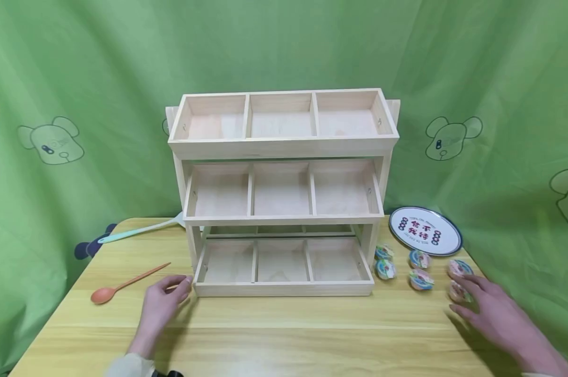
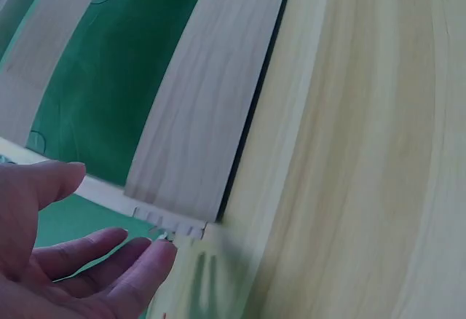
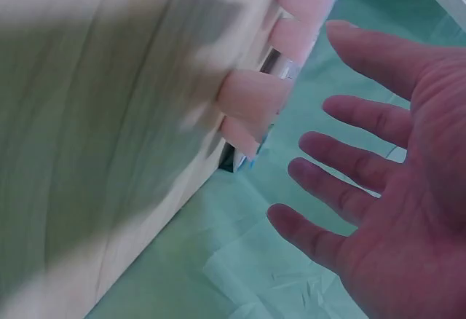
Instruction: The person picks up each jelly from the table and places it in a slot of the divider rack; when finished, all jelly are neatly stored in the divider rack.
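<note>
From my feed, a green curtain (image 1: 284, 42) fills the room from the left side round to the right, hanging in soft folds printed with outlined animal heads. In front I see a pale, wood-grained table (image 1: 312, 335). At its back left lies a turquoise-handled utensil (image 1: 140, 230), one end behind the rack; nearer, an orange spoon (image 1: 103, 295) rests at a slant. Next comes the left hand (image 1: 163, 298), its fingers loosely bent and holding nothing, right by the rack's lower left corner; whether they touch it, I cannot tell. The bare-wood rack (image 1: 284, 289) stands mid-table, three tiers of three compartments each. Just beyond its right side, six small lidded cups (image 1: 421, 279) sit on the table in three pairs, and an oval plate (image 1: 448, 233) with a dark rim lies behind them. Far right, the right hand (image 1: 493, 312) hovers by the last pair, fingers spread and released, casting a shadow on the wood.
</note>
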Tool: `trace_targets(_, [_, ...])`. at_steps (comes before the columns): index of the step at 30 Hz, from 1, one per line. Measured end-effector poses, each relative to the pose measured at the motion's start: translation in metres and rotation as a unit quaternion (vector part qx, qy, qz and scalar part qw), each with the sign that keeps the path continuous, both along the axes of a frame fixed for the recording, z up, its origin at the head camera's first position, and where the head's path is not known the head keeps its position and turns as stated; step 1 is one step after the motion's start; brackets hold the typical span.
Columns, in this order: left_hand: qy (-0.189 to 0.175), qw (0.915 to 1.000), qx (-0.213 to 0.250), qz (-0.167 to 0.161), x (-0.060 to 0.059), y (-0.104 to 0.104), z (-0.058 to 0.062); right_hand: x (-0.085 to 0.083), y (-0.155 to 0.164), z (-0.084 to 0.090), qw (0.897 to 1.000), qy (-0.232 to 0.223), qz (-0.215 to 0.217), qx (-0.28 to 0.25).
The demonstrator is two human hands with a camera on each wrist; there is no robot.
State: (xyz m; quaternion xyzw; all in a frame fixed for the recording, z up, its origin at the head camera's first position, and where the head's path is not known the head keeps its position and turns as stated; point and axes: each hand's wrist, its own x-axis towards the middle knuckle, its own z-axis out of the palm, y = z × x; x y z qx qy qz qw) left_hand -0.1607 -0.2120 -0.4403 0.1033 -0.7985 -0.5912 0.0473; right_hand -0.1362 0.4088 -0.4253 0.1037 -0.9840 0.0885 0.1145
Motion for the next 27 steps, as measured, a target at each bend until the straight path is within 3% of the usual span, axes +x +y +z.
trace_targets(16, [-0.028,0.9994,0.018,0.011,-0.010,0.012,-0.010,-0.011,0.002,-0.003,0.998,-0.042,-0.019,0.041])
trace_targets(27, [-0.037,0.9992,-0.009,0.010,-0.011,0.013,-0.009,-0.016,0.004,-0.006,0.999,0.005,0.000,0.044])
